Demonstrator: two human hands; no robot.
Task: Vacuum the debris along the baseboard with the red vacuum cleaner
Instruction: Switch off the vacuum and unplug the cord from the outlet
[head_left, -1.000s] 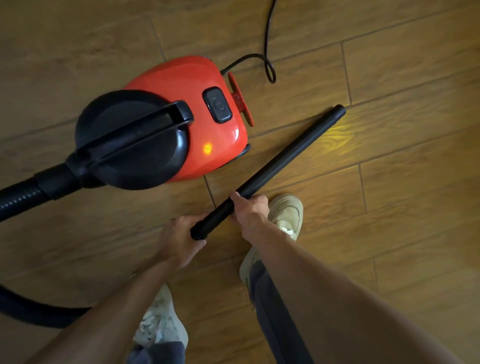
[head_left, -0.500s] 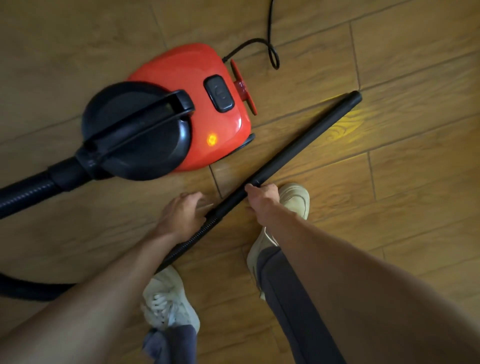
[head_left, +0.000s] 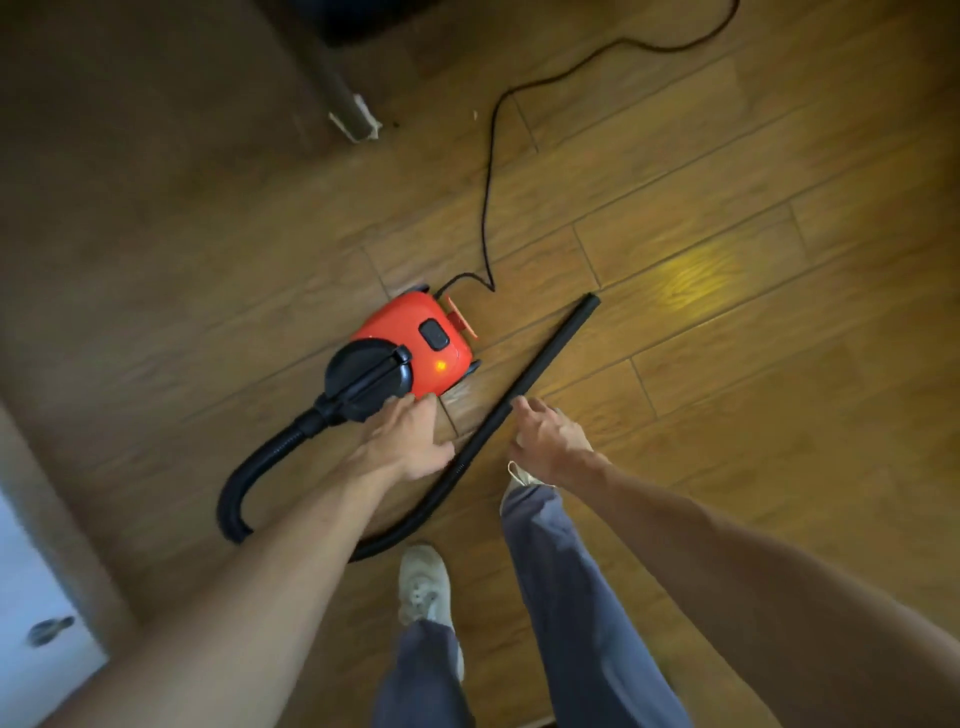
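Note:
The red vacuum cleaner (head_left: 415, 345) sits on the wood floor with an orange light lit and a black lid and handle (head_left: 370, 376). Its black hose (head_left: 244, 483) loops left and back to the straight black wand (head_left: 545, 364), which lies on the floor pointing up-right. My left hand (head_left: 410, 441) hovers open just left of the wand, beside the vacuum's lid. My right hand (head_left: 545, 434) is open just right of the wand, fingers apart, holding nothing.
The black power cord (head_left: 488, 171) runs from the vacuum toward the top right. A baseboard end and wall corner (head_left: 353, 117) stand at the upper left with small debris nearby. My two shoes and trouser legs (head_left: 550, 561) are below the hands. A pale door (head_left: 31, 597) is at bottom left.
Both hands have let go of the wand, which now lies on the floor. The view has pulled back and up, so the vacuum looks smaller and farther.

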